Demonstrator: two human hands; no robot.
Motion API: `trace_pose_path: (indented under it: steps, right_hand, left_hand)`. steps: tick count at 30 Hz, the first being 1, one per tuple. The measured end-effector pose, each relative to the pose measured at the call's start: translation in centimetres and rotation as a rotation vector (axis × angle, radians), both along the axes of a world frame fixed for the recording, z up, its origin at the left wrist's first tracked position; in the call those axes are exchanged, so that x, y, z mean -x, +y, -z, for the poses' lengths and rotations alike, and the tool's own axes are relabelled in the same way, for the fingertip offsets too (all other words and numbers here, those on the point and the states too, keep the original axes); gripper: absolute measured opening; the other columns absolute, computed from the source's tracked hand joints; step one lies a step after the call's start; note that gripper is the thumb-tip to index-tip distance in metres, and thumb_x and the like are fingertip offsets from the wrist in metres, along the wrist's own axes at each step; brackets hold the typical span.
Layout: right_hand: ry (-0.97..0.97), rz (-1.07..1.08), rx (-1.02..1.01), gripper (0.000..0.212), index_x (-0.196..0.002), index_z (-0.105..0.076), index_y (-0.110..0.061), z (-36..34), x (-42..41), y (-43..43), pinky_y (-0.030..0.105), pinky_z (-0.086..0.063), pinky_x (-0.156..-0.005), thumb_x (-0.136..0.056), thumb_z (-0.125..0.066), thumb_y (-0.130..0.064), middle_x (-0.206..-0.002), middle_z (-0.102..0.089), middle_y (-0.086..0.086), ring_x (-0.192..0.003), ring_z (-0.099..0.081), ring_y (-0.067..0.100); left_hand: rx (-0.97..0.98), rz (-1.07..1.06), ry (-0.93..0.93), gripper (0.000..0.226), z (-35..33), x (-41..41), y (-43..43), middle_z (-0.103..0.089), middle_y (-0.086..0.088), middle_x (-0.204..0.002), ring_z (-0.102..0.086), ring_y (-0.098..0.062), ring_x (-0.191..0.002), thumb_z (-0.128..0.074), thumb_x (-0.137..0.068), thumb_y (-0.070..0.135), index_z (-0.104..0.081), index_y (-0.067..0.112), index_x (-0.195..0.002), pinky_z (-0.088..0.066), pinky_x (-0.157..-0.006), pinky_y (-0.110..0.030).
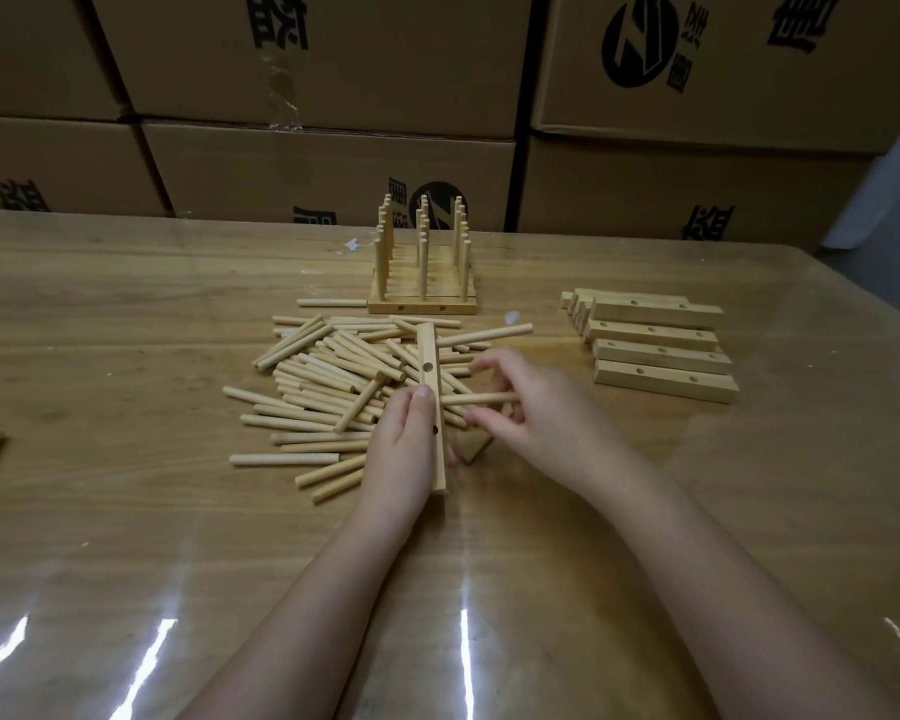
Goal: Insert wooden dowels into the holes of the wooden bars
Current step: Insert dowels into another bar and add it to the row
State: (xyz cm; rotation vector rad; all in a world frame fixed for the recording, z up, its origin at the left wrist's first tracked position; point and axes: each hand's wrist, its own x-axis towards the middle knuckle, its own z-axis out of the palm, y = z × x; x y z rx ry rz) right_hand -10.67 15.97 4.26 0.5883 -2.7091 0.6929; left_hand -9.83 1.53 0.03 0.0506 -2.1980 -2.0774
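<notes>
While the left hand (404, 449) grips a wooden bar (432, 402) lengthwise above the loose dowel pile (328, 376), right hand (531, 407) pinches one dowel (476, 400) sideways against the bar's side, finished bars with upright dowels (422, 267) behind, empty bars (655, 340) at right, wooden table (126, 537).

A pile of loose dowels (323, 376) lies in the middle of the table (126, 314). Behind it stand finished bars (421, 307) with upright dowels. To the right, empty bars (655, 335) lie in a row. Above the pile the left hand (406, 449) holds one bar (428, 350), the right hand (536, 407) a dowel (481, 399) beside it. Cardboard boxes (333, 163) stand behind the table.
</notes>
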Motion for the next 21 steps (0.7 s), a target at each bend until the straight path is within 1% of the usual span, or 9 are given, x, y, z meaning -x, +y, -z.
trace_pose_path:
  steps: [2,5,7,8,10,13,16,19,21]
  right_hand:
    - [-0.104,-0.02,0.143,0.042,-0.118,-0.047,-0.034,-0.2,0.3,0.6,0.023,-0.047,-0.065,-0.082,-0.067,-0.032,-0.083,-0.056,-0.019,-0.072,-0.055,-0.001]
    - [-0.198,-0.027,0.285,0.038,-0.107,-0.048,-0.042,-0.3,0.5,1.9,0.022,-0.048,-0.067,-0.078,-0.07,-0.032,-0.084,-0.061,-0.018,-0.074,-0.058,-0.002]
    - [-0.227,0.014,0.354,0.032,-0.099,-0.05,-0.038,-0.3,0.7,2.9,0.023,-0.049,-0.065,-0.075,-0.072,-0.035,-0.082,-0.063,-0.01,-0.07,-0.058,0.0]
    - [-0.23,0.035,0.376,0.031,-0.096,-0.051,-0.036,-0.4,0.7,3.3,0.026,-0.05,-0.064,-0.074,-0.073,-0.036,-0.079,-0.062,-0.005,-0.068,-0.057,0.003]
    - [-0.237,0.049,0.386,0.027,-0.09,-0.053,-0.032,-0.5,0.7,3.7,0.034,-0.052,-0.066,-0.073,-0.074,-0.035,-0.075,-0.063,-0.002,-0.067,-0.06,0.01]
    - [-0.27,0.012,0.401,0.022,-0.087,-0.055,-0.028,-0.8,0.6,3.8,0.04,-0.056,-0.07,-0.075,-0.073,-0.03,-0.074,-0.068,-0.004,-0.066,-0.065,0.009]
    - [-0.285,-0.028,0.419,0.018,-0.087,-0.057,-0.026,-0.9,0.6,3.8,0.039,-0.056,-0.074,-0.077,-0.072,-0.027,-0.075,-0.071,-0.008,-0.068,-0.068,0.008]
    - [-0.269,-0.028,0.395,0.012,-0.086,-0.061,-0.03,-0.8,0.7,3.7,0.041,-0.055,-0.077,-0.08,-0.07,-0.026,-0.079,-0.07,-0.008,-0.076,-0.067,0.011]
    - [-0.253,-0.031,0.34,0.01,-0.086,-0.063,-0.035,-0.7,0.7,3.7,0.04,-0.055,-0.078,-0.082,-0.067,-0.027,-0.081,-0.07,-0.011,-0.079,-0.065,0.008]
  left_hand:
    - [-0.011,-0.016,-0.006,0.029,0.0,0.0,0.1,-0.056,0.001,-0.049,-0.054,-0.006,-0.045,-0.035,-0.101,0.03,-0.056,0.018,-0.085,-0.042,-0.046,-0.016]
    - [-0.034,-0.049,-0.019,0.03,0.0,0.1,0.2,-0.056,0.002,-0.047,-0.054,-0.005,-0.044,-0.033,-0.101,0.031,-0.055,0.02,-0.083,-0.042,-0.045,-0.016]
    - [-0.063,-0.068,-0.044,0.031,0.1,0.2,0.1,-0.056,0.002,-0.047,-0.055,-0.005,-0.044,-0.032,-0.102,0.033,-0.056,0.022,-0.086,-0.043,-0.047,-0.019]
    - [-0.059,-0.07,-0.048,0.031,0.1,0.2,0.1,-0.057,0.002,-0.047,-0.055,-0.005,-0.045,-0.032,-0.101,0.034,-0.056,0.023,-0.086,-0.044,-0.05,-0.022]
    - [-0.046,-0.071,-0.045,0.03,0.2,0.3,0.2,-0.057,0.002,-0.046,-0.056,-0.005,-0.045,-0.032,-0.101,0.034,-0.056,0.022,-0.086,-0.043,-0.053,-0.026]
    - [-0.027,-0.073,-0.04,0.03,0.2,0.3,0.2,-0.058,0.003,-0.046,-0.056,-0.004,-0.045,-0.032,-0.101,0.035,-0.055,0.022,-0.086,-0.044,-0.05,-0.023]
    - [-0.008,-0.075,-0.021,0.03,0.2,0.2,0.2,-0.058,0.002,-0.048,-0.055,-0.004,-0.045,-0.033,-0.101,0.035,-0.054,0.021,-0.085,-0.044,-0.048,-0.019]
    - [0.027,-0.078,-0.002,0.03,0.2,0.3,0.3,-0.057,0.001,-0.05,-0.055,-0.005,-0.045,-0.032,-0.101,0.034,-0.054,0.022,-0.084,-0.043,-0.051,-0.024]
    - [0.042,-0.078,0.015,0.029,0.3,0.3,0.4,-0.057,0.001,-0.05,-0.055,-0.004,-0.044,-0.032,-0.101,0.033,-0.053,0.023,-0.084,-0.044,-0.049,-0.022]
